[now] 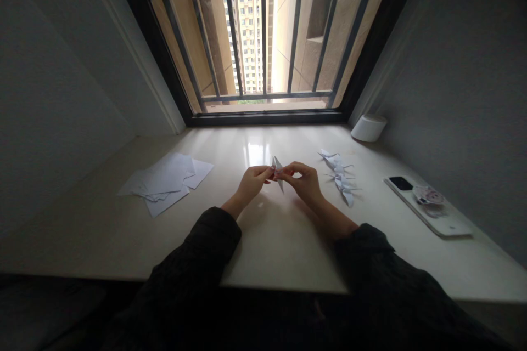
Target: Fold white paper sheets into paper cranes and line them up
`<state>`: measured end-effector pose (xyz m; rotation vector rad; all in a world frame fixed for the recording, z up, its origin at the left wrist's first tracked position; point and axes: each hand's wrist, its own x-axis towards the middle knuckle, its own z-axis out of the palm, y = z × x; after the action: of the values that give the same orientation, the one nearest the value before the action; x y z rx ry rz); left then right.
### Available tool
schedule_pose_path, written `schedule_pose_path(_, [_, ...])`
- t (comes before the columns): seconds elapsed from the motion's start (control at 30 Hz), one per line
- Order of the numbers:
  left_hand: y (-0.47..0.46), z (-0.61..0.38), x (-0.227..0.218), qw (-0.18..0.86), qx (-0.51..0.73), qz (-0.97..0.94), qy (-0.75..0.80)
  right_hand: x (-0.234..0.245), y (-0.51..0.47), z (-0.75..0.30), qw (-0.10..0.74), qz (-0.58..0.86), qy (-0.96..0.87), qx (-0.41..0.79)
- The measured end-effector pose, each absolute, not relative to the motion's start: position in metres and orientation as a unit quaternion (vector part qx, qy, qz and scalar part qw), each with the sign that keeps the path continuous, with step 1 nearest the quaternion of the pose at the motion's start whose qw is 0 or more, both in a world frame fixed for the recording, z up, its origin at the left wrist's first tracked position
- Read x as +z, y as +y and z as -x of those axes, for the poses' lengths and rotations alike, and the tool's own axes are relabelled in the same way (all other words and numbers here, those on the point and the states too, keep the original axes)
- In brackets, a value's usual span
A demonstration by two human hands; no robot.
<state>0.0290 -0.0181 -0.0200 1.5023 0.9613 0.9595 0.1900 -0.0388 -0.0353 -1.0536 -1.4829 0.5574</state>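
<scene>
Between both hands, above the middle of the white sill, is a small folded piece of paper (pixel 280 182), narrow and pointed at its upper and lower ends. My left hand (pixel 254 181) pinches it from the left with thumb and fingers. From the right, my right hand (pixel 302 180) grips it with thumb and forefinger, the fingertips of both hands nearly meeting. The fingers cover the paper's middle, so its inner folds are hidden. To the right of my right hand lie several folded paper cranes (pixel 340 175) in a loose row.
A stack of loose white paper sheets (pixel 168 175) lies at the left. Along the right side are a white phone (pixel 428 208) with a round grip and a white cylinder-like object (pixel 369 128) by the wall. A barred window (pixel 267 118) closes off the back of the sill (pixel 284 263).
</scene>
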Motion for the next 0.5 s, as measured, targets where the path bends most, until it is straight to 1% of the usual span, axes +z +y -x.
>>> schedule_pose_path(0.2, [-0.0223,-0.0339,-0.0221,0.497,0.44,-0.626,0.411,-0.0389,-0.035,-0.1908,0.58,0.47,-0.613,0.259])
schedule_pose_path(0.33, [-0.022,-0.0339,-0.0208,0.514,0.459,-0.588,0.423,-0.0388,-0.035,-0.1914,0.573,0.452,-0.631,0.264])
schedule_pose_path(0.5, [-0.02,-0.0318,-0.0193,0.539,0.471,-0.553,0.426,-0.0398,-0.0329,-0.1907,0.589,0.415,-0.629,0.29])
